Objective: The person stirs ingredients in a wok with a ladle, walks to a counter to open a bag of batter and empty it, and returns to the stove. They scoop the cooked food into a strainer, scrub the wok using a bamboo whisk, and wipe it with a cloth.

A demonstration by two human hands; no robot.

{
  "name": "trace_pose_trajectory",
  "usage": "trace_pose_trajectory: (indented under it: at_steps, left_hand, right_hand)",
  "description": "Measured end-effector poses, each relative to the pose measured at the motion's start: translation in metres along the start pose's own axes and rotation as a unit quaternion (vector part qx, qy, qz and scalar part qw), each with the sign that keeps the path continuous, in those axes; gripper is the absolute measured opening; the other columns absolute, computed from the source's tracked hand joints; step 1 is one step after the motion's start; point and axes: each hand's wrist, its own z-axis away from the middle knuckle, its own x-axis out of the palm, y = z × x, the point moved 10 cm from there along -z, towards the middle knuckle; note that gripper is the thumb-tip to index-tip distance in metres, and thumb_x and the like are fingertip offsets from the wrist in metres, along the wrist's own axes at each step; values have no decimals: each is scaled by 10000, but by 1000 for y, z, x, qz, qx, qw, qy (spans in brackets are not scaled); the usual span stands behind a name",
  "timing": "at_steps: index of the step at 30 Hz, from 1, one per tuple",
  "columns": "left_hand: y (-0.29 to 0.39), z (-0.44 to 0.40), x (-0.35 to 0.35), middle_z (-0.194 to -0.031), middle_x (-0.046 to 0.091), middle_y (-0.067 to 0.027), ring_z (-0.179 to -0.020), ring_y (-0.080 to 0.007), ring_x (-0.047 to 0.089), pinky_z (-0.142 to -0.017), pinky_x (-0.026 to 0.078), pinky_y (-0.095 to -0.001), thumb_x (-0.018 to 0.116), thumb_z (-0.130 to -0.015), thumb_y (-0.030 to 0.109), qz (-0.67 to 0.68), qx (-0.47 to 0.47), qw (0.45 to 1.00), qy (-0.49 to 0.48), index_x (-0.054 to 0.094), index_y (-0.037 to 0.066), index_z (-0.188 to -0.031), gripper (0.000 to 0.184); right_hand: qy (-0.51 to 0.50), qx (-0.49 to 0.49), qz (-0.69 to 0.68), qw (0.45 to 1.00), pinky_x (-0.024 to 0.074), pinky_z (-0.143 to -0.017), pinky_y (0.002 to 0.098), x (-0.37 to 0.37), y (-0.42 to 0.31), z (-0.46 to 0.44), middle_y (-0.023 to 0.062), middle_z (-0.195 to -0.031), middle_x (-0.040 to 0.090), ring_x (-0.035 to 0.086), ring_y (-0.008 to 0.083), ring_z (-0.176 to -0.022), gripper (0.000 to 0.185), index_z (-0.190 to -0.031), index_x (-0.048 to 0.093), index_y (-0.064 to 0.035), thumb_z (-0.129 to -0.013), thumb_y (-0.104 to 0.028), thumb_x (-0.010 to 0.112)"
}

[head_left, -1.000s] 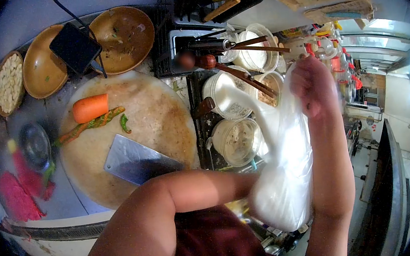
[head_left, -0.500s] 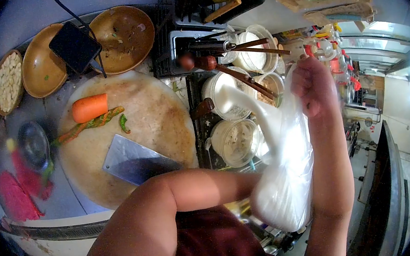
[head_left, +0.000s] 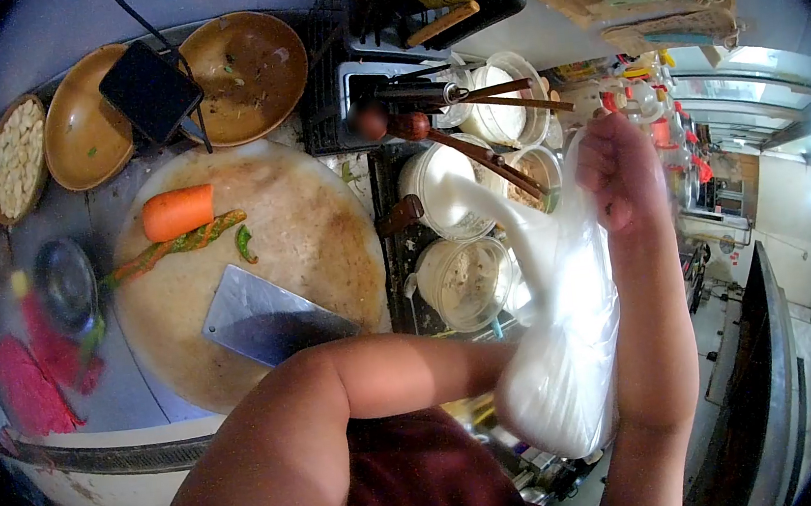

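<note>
My right hand (head_left: 609, 170) is a closed fist gripping the top of a white plastic bag (head_left: 572, 334), raised at the end of my upright right forearm. The bag hangs down full and bulging beside that forearm. My left forearm (head_left: 428, 369) reaches across to the bag's lower left side. There the left hand is hidden in or behind the plastic, so its fingers do not show. A smooth white band (head_left: 506, 218) runs from the bag over a tub of white contents (head_left: 433, 186); whether it is plastic or powder I cannot make out.
A cleaver (head_left: 269, 317), a carrot piece (head_left: 179, 212) and peppers (head_left: 173, 248) lie on a round chopping board (head_left: 317, 252). Brown bowls (head_left: 248, 72) and a bowl of garlic cloves (head_left: 17, 160) stand behind. Several tubs (head_left: 468, 286) and wooden handles (head_left: 484, 156) sit near the bag.
</note>
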Motion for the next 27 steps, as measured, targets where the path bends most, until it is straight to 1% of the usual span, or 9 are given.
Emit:
trace_pose_trajectory:
  at_steps: [6,13,24,27]
  left_hand:
    - [1,0,1,-1128,538,-102,-1026,-192,507,-897,399,-316,591,-795,152,0,-1,1000,-3,452,23,-1194,441]
    - [2,-1,1,-1130,537,-101,-1030,-189,504,-902,394,-314,593,-795,156,-7,-1,1000,-4,455,25,-1194,442]
    - [3,-1,1,-1134,537,-99,-1036,-184,499,-910,386,-312,597,-795,164,-13,-4,1000,-4,459,29,-1195,443]
    - [1,-3,0,-1135,537,-99,-1038,-183,497,-912,384,-311,597,-795,166,-12,-8,1000,-4,460,30,-1195,444]
  right_hand:
    - [5,-18,10,1000,221,-349,210,-3,-4,1,-55,-518,282,257,67,-404,235,-628,349,-148,-833,-145,465]
    - [3,-8,-16,1000,212,-351,219,-7,-4,2,-53,-517,273,241,76,-403,243,-627,339,-147,-832,-153,470]
    - [26,-37,-2,999,213,-344,224,-16,-12,3,-58,-501,268,255,73,-394,232,-629,342,-152,-817,-130,475]
    - [13,-22,7,1000,208,-344,222,-16,-12,2,-60,-499,267,249,72,-391,226,-634,346,-154,-817,-133,477]
